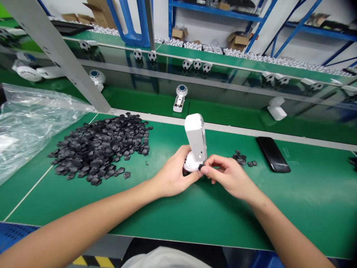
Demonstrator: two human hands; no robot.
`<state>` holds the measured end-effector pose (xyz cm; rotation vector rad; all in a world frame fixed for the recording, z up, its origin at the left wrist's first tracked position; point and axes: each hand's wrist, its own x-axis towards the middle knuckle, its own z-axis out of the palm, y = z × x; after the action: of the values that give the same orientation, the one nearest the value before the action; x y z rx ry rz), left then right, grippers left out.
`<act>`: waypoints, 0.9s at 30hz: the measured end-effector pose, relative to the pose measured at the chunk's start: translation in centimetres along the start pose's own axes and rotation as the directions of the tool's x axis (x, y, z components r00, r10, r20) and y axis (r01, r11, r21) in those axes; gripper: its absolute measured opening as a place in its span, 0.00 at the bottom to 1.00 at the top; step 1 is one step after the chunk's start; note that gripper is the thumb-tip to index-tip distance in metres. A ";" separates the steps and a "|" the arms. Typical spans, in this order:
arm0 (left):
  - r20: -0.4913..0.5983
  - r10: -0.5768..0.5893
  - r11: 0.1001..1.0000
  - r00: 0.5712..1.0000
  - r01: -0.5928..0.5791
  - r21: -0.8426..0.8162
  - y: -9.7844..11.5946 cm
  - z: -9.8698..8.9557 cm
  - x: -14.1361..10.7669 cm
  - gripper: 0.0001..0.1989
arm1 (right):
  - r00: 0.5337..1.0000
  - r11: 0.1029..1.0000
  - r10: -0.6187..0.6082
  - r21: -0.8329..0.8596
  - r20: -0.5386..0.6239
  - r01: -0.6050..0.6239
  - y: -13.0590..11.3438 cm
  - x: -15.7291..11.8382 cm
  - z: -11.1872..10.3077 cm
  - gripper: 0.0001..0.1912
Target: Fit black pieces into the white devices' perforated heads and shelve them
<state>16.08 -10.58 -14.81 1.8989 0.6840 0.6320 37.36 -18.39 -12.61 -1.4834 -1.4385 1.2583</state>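
From the head view: left hand [173, 173] closed around the rounded white base [190, 163] of an upright white plastic device [196, 138], out toward the middle of the green-topped table [223, 219]. Right hand [230, 178] narrow, thumb and fingers pinching a small black piece [201, 167] right against that base. Just beside the right hand, a few loose black pieces [240, 159], and further right a black smartphone [272, 154] lying flat on the table. Well to the left, a large heap of dark many-sided pieces [100, 147], next to a crumpled clear plastic bag [33, 128]. Beyond, on a raised green shelf [145, 100], a white unit with a round blue top [182, 90] and a white block [276, 108]; higher up, small football-patterned domes [152, 56], with cardboard boxes [237, 41] near blue metal racking [304, 28].
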 end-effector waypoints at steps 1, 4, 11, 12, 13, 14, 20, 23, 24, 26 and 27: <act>0.005 0.000 1.000 1.000 0.000 0.016 -0.1 0.0 0.0 0.26 | 1.000 0.999 0.026 0.033 0.003 -0.026 0.1 0.0 0.3 0.16; 0.016 0.020 0.998 1.000 -0.020 0.054 -0.1 -0.1 0.2 0.27 | 0.997 0.992 0.076 0.102 0.008 -0.076 0.3 0.2 0.8 0.15; 0.131 0.010 0.986 0.991 -0.031 0.162 0.1 -0.9 0.5 0.28 | 0.993 0.982 0.117 0.148 -0.005 -0.115 0.5 0.1 0.8 0.16; 0.139 0.009 0.985 0.990 -0.033 0.168 0.1 -0.9 0.4 0.28 | 0.992 0.982 0.126 0.145 -0.014 -0.122 0.5 0.1 0.8 0.16; 0.140 0.009 0.985 0.990 -0.033 0.169 0.2 -0.9 0.4 0.28 | 0.991 0.982 0.133 0.141 -0.027 -0.128 0.6 0.1 0.9 0.16; 0.138 0.007 0.986 0.990 -0.030 0.166 0.3 -0.8 0.4 0.27 | 0.989 0.983 0.138 0.133 -0.045 -0.131 0.7 0.2 0.9 0.16; 0.025 -0.042 0.993 0.999 0.039 0.115 0.3 0.0 0.7 0.31 | 0.977 0.997 0.079 0.020 -0.197 -0.076 1.5 1.0 1.7 0.14; -0.020 -0.044 0.991 0.999 0.046 0.122 0.1 0.4 1.0 0.27 | 0.981 0.998 0.063 0.035 -0.186 -0.057 2.0 1.1 2.1 0.12; -0.018 -0.044 0.990 0.999 0.046 0.130 0.0 0.4 1.0 0.25 | 0.983 0.998 0.056 0.046 -0.176 -0.048 2.2 1.1 2.2 0.10; -0.017 -0.049 0.988 0.999 0.051 0.147 -0.1 0.5 1.0 0.24 | 0.983 0.998 0.036 0.050 -0.181 -0.027 2.6 1.2 2.2 0.07; -0.016 -0.050 0.987 0.999 0.052 0.154 -0.1 0.4 1.0 0.24 | 0.982 0.999 0.021 0.045 -0.190 -0.013 2.8 1.2 2.2 0.06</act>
<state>17.05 -10.12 -14.99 2.0145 0.8071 0.5718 35.97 -17.88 -16.06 -1.5449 -1.2683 1.1176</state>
